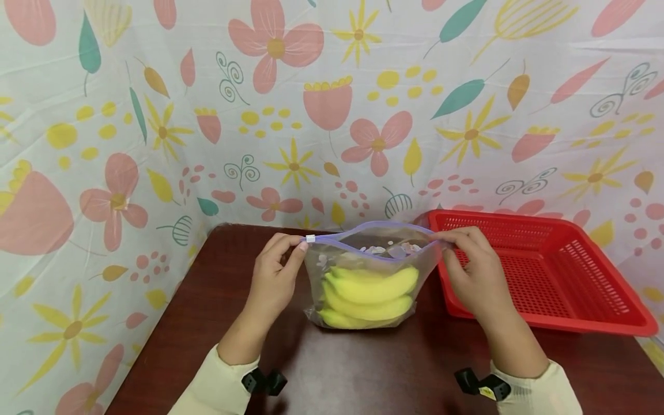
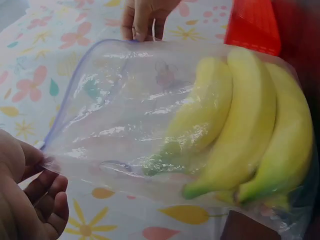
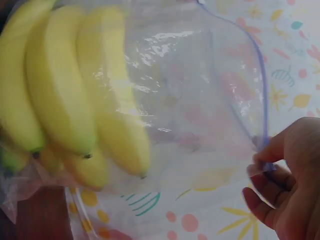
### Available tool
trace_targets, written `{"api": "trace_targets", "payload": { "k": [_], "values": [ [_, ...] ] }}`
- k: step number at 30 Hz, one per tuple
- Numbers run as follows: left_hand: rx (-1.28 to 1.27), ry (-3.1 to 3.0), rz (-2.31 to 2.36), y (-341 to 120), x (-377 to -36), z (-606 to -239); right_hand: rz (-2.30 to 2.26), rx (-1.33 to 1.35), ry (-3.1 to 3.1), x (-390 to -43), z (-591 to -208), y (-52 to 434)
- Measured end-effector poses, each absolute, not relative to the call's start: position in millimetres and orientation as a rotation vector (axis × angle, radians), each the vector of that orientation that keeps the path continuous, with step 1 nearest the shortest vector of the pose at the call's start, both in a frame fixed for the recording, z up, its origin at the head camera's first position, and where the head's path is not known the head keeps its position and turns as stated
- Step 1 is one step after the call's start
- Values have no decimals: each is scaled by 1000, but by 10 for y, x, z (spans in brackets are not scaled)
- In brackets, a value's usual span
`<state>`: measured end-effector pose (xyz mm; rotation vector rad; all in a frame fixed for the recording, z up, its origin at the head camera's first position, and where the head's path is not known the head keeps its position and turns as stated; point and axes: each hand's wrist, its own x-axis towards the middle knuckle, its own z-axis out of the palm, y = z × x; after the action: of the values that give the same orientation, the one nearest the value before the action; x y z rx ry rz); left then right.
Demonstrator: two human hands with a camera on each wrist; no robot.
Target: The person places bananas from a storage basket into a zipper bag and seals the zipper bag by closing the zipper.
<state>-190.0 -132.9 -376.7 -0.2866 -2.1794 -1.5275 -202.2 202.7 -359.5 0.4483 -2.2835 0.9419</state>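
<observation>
A clear zip bag [image 1: 321,276] with a purple seal stands upright on the table, holding several yellow bananas [image 1: 370,291] with greenish ends. Its mouth gapes between the two hands. At the bag's left top corner my left hand [image 1: 275,274] pinches the seal, right by a white slider [image 1: 310,238]. My right hand [image 1: 479,274] pinches the opposite top corner between thumb and fingers. In the left wrist view the bananas [image 2: 245,120] lie low in the bag, away from the purple edge. The right wrist view shows the thumb and index finger on the seal's end.
A red perforated plastic basket [image 1: 617,276] sits to the right of the bag, partly behind my right hand. The dark brown table [image 1: 342,374] extends under everything. Behind it hangs a floral-patterned white cloth [image 1: 202,167].
</observation>
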Motion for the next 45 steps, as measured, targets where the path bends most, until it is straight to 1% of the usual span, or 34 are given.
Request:
{"api": "trace_targets", "payload": {
  "k": [8, 15, 25, 36, 45],
  "values": [
    [-242, -2089, -1552, -1250, -1995, -3809, 973, 363, -2269, -2039, -3628, 2044],
    [-166, -2041, -1663, -1176, -2069, -3839, 1024, 377, -2250, -2029, -3652, 2002],
    [-82, -1959, -1794, -1073, -2091, -3853, 1059, 503, -2157, -1940, -3579, 1732],
    [-137, -1948, -1877, -1097, -2058, -3830, 1004, 670, -2177, -1896, -3554, 1396],
    [-157, -2017, -1798, -1122, -2036, -3797, 932, 854, -2109, -1926, -3517, 1103]
  ]
}}
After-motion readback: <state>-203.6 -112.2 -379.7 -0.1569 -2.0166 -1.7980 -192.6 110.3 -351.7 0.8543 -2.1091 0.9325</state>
